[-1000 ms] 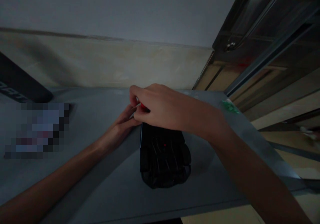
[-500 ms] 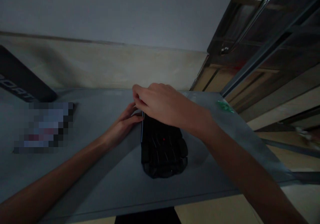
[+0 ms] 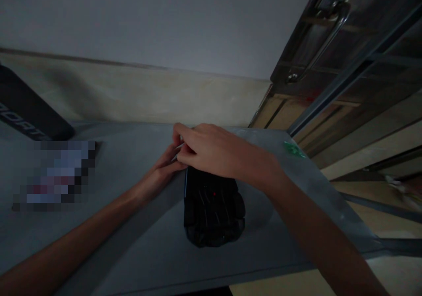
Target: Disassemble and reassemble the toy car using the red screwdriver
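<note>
A black toy car (image 3: 214, 217) lies on the grey table, seemingly upside down, with a wheel on each side of its near end and a tiny red dot on its underside. My left hand (image 3: 161, 168) is against the left side of its far end, with thumb and fingers touching it. My right hand (image 3: 214, 151) arches over the far end, its fingers curled and pinched close to my left fingertips. It covers that end of the car, and whatever sits between the right fingers is hidden.
A blurred-out flat item (image 3: 59, 173) lies on the grey table (image 3: 132, 239) at left, near a dark cylinder with lettering (image 3: 33, 107). A small green scrap (image 3: 293, 149) is by the right edge. A wall stands behind; a metal door handle (image 3: 319, 45) and frame are at right.
The whole view has shifted slightly, so the table and car appear lower. Both hands stay at the car's far end, with the right fingers still curled there.
</note>
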Motion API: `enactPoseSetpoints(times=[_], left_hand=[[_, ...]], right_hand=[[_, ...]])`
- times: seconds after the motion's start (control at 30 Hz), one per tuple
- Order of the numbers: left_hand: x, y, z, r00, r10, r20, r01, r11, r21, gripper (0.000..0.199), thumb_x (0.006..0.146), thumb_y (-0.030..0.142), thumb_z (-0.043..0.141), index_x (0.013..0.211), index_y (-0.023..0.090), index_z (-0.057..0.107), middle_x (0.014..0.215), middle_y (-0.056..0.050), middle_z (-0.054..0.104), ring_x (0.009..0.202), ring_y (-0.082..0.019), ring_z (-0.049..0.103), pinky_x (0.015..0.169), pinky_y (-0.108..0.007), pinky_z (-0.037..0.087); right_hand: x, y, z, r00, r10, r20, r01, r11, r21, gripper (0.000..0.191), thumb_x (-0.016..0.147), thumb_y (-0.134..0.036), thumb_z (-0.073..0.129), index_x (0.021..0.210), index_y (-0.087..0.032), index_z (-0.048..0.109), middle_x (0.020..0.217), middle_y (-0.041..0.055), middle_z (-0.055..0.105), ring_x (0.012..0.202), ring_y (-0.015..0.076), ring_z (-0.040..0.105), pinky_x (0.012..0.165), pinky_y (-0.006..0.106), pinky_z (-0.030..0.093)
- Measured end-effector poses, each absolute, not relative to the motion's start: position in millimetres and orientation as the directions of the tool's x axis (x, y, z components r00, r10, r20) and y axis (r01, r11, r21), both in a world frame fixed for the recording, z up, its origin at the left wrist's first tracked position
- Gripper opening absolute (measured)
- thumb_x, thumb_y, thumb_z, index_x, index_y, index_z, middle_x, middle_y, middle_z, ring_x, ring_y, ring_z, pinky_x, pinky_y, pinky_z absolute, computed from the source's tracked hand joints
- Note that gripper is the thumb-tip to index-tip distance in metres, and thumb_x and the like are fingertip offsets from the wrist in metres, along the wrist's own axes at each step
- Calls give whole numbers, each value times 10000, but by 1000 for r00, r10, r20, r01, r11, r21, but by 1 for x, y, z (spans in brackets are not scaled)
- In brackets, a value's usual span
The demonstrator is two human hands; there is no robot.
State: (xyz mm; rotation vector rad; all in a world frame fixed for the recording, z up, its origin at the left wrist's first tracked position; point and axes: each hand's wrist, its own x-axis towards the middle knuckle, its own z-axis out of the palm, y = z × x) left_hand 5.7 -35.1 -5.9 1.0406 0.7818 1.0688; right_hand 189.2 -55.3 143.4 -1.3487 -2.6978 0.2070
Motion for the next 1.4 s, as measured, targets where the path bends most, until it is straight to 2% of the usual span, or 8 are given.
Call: enactPoseSetpoints(times=[0.2,0.37,0.6,0.73,1.0,1.2,1.3,1.4], left_hand=[[8,-36,0,337,941,-27,-283,129,951,611,750,343,1009,1341,263,876,1352,-110,891,1558,-512,667,1319,-569,518],[9,-40,7,332,943,-25,-243,112,964,662,786,351,970,1428,251,839,1420,-105,877,1611,-499,626,1348,-563,502],[9,-37,2,307,951,-33,-235,109,966,503,739,317,959,1228,258,856,1358,-107,878,1578,-490,645,1310,-558,525],[9,-34,-1,317,948,-13,-262,101,960,513,760,355,943,1258,271,854,1328,-114,881,1553,-497,667,1293,-582,543],[10,-35,2,329,944,-8,-272,103,957,564,736,336,955,1285,260,848,1329,-93,881,1541,-486,679,1304,-549,525],[11,-35,5,319,948,-19,-231,97,968,531,729,315,946,1250,261,854,1287,-98,882,1471,-451,725,1219,-516,584],[11,-36,7,313,950,-17,-238,95,967,481,739,299,931,1213,265,856,1314,-98,877,1494,-435,709,1231,-509,574],[12,-37,9,305,952,-22,-231,96,968,444,734,305,935,1169,261,859,1333,-109,878,1493,-450,702,1227,-519,577]], right_hand=[[188,-53,142,-559,824,92,814,566,-131,326,1259,-217,501,1400,-147,787,1068,117,858,961,236,755,831,340,409],[190,-52,140,-621,780,71,756,621,-208,267,1235,-214,578,1408,-123,760,1078,103,851,928,217,731,827,330,418],[190,-56,140,-601,794,93,773,607,-183,253,1240,-202,560,1379,-139,762,1065,96,830,945,228,713,832,338,433],[188,-58,141,-597,798,81,777,600,-193,227,1218,-207,597,1348,-121,762,1123,113,832,978,220,709,831,332,426],[189,-59,142,-608,791,66,774,609,-174,249,1215,-216,605,1394,-144,762,1082,95,839,918,214,713,790,327,419],[187,-58,141,-554,823,128,825,563,-51,294,1262,-218,513,1349,-171,790,1119,101,835,1049,245,745,865,341,417],[187,-58,142,-575,814,84,809,581,-94,261,1243,-253,576,1388,-179,781,1093,75,831,1005,229,729,842,334,408],[186,-59,143,-556,826,92,822,563,-85,315,1267,-256,509,1335,-180,806,1104,90,829,1006,237,723,840,342,405]])
